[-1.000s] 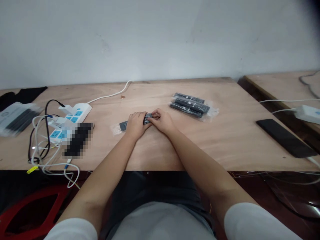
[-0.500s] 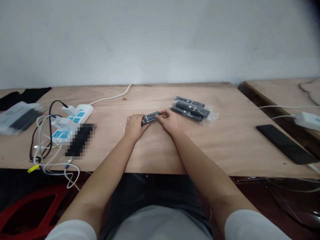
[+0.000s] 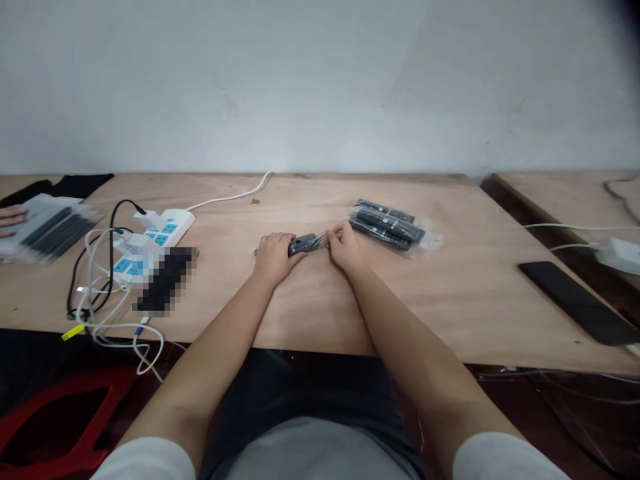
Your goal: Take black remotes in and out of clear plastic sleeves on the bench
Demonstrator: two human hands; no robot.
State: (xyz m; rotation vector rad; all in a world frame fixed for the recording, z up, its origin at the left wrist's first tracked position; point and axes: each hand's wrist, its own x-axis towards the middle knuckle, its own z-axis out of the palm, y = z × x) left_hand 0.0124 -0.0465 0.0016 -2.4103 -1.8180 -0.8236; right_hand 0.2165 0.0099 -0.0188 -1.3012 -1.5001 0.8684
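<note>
A small black remote control [image 3: 303,244] in a clear plastic sleeve lies between my two hands near the middle of the wooden table [image 3: 320,293]. My left hand [image 3: 273,257] is closed round its left end. My right hand [image 3: 343,245] pinches the sleeve at its right end. Just right of my right hand lies a pile of bagged black remotes [image 3: 387,224]. The left part of the held remote is hidden under my fingers.
White power strips [image 3: 150,241] with tangled cables sit at the left, beside a blurred dark object [image 3: 165,280]. More bagged remotes [image 3: 47,230] lie at the far left, with another person's fingers [image 3: 10,219] on them. A black phone [image 3: 580,303] lies at the right.
The remote has come further out to the right between my hands, and the right hand has moved from gripping the remote to pinching the sleeve's end. The view has tilted down slightly.
</note>
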